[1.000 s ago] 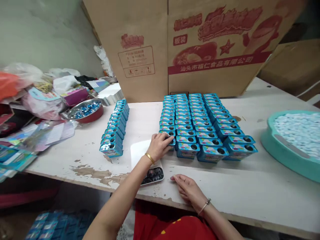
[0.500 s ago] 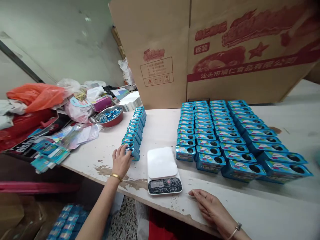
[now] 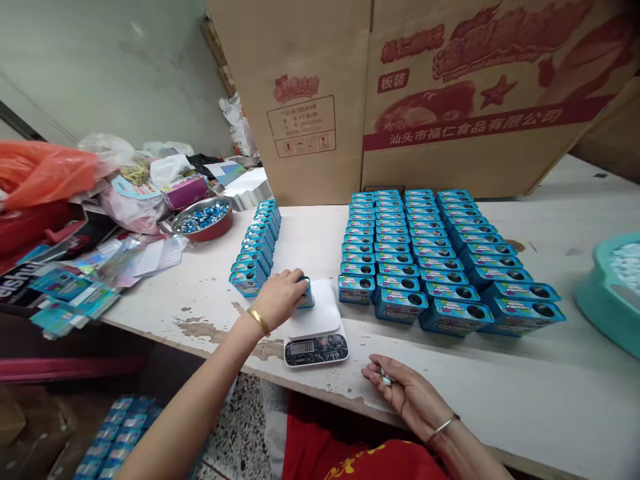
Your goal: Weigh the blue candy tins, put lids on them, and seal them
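**Tin (image 3: 306, 295) held upright on scale (image 3: 320, 317), hands apart**

The tin is gripped by the left hand (image 3: 280, 300), whose fingers are wrapped over it from the left, so that most of it is hidden. It stands on the white platform of the scale, toward the platform's far left corner. Only a narrow blue face is shown, and the long axis appears to rise from the platform, though a slight tilt cannot be ruled out.

The right hand (image 3: 407, 393) is well apart, lying near the table's front edge, to the right of the scale. A small white-and-blue piece (image 3: 386, 380) is pinched between its fingers (image 3: 377, 368).

A single file of tins (image 3: 255, 247) stands just left of the left hand, running away along the table (image 3: 310, 230). To the right of the scale, a large block of tins (image 3: 440, 267) is set in rows, with their long axes lying across the table and round dark holes facing up. Beyond it, at the right, a teal tub (image 3: 607, 313) holds white pieces. A steel bowl (image 3: 203, 219) of blue pieces stands at the far left.
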Demonstrator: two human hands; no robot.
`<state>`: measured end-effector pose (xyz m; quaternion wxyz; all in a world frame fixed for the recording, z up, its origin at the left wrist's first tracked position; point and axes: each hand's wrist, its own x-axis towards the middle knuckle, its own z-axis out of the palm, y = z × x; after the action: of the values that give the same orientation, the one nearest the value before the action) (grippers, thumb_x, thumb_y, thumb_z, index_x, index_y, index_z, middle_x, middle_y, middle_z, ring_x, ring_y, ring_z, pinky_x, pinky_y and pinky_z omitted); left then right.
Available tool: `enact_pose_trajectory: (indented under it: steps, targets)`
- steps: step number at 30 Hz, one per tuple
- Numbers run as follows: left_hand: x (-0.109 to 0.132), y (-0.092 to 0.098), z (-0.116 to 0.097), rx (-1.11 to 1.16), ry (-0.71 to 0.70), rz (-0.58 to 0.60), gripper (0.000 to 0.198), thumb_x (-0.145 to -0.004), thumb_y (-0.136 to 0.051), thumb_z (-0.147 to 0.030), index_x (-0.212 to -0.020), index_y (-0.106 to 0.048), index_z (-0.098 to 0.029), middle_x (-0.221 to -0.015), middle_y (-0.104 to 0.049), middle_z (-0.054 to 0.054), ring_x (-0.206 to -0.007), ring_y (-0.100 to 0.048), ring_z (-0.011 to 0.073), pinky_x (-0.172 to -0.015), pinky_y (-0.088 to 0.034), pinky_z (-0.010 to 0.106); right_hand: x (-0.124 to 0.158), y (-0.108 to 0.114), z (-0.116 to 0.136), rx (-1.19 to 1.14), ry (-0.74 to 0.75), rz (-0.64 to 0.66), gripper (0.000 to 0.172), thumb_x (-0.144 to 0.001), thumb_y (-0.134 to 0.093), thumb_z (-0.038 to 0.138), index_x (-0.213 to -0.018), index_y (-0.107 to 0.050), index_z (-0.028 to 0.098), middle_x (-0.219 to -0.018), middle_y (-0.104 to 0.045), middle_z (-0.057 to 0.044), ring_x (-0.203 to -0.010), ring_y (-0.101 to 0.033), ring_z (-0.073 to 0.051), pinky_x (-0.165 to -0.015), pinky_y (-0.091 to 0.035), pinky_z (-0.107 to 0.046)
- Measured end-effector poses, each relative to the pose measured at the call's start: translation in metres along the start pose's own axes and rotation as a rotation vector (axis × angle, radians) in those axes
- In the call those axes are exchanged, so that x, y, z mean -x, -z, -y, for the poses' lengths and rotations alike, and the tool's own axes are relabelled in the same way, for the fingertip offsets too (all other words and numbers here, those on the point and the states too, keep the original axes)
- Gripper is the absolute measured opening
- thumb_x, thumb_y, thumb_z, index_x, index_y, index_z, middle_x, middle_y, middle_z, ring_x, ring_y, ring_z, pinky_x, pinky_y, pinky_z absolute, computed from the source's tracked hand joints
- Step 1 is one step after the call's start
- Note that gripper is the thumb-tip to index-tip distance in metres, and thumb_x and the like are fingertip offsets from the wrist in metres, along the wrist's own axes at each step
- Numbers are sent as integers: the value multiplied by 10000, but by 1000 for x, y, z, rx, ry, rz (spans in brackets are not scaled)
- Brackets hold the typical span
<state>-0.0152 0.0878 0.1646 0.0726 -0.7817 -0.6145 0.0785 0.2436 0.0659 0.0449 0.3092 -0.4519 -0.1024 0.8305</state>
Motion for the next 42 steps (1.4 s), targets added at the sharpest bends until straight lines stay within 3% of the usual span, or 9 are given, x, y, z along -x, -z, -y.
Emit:
enact_pose_trajectory:
  steps: [3, 6, 12, 15, 18, 21, 29, 37, 42]
  targets:
    - [-14, -9, -7, 10, -34, 39, 105, -858, -573, -245, -922, -618, -175, -1088, -599, 80, -918, -584, 209, -755, -461, 336, 4, 4, 1, -6, -8, -20, 69, -740, -646, 12, -782, -670, 60, -702, -701, -108, -678, -710, -169, -618, -597, -188]
    - [-16, -12, -7, 61, -37, 5, 111, -856, -577, -249, -934, -610, -178, -1094, -607, 79, -929, -594, 217, -787, -461, 356, 10, 2, 4, -6, -16, -34, 129, -792, -552, -14, -801, -660, 54, -718, -701, -114, -679, -708, -156, -635, -601, -188]
    - [12, -18, 10, 427, 147, -415, 235, -880, -551, -380, -1003, -557, -180, -1026, -622, 72, -952, -592, 195, -836, -472, 341, 16, 0, 9, 24, -82, -64, 193, -715, -574, -84, -801, -650, 71, -807, -708, -104, -769, -715, -156, -696, -596, -170]
    - [41, -40, 15, 607, 355, -526, 233, -892, -522, -392, -947, -575, -172, -919, -641, 54, -837, -605, 157, -775, -488, 297, 15, 6, 10, 50, -133, -15, 107, -723, -667, 2, -801, -666, 75, -735, -691, -80, -644, -688, -118, -586, -572, -129]
    - [69, -70, 9, 761, 511, -506, 236, -876, -531, -396, -886, -597, -169, -837, -659, 36, -744, -607, 133, -713, -498, 264, 14, 11, 11, 73, -181, 38, 112, -706, -745, 112, -798, -686, 93, -686, -667, -50, -540, -618, -82, -481, -527, -122]
    - [88, -99, -6, 867, 620, -482, 239, -863, -539, -398, -863, -608, -169, -803, -660, 28, -717, -604, 125, -693, -504, 252, 14, 7, 15, 147, -149, 68, 204, -632, -813, 153, -801, -706, 111, -753, -680, -55, -601, -617, -89, -528, -533, -138]
    - [100, -147, -44, 964, 823, -618, 216, -880, -522, -365, -911, -594, -164, -843, -654, 49, -777, -619, 145, -727, -512, 280, 13, -34, 49, 503, 21, 238, 399, -599, -848, 335, -901, -711, 114, -791, -675, -66, -589, -530, -75, -508, -439, -171]
    - [98, -153, -52, 893, 826, -699, 183, -893, -515, -332, -889, -590, -165, -834, -627, 45, -786, -596, 148, -739, -493, 288, -11, -96, 76, 671, 163, 403, 359, -598, -832, 350, -823, -700, 104, -642, -650, -44, -552, -512, -91, -497, -383, -213]
    - [86, -127, -36, 1003, 748, -749, 389, -844, -601, -349, -1186, -507, -190, -1079, -613, 93, -946, -604, 173, -805, -493, 316, -19, -118, 67, 562, 78, 407, 262, -671, -788, 306, -790, -684, 97, -715, -661, -58, -566, -554, -87, -483, -413, -182]
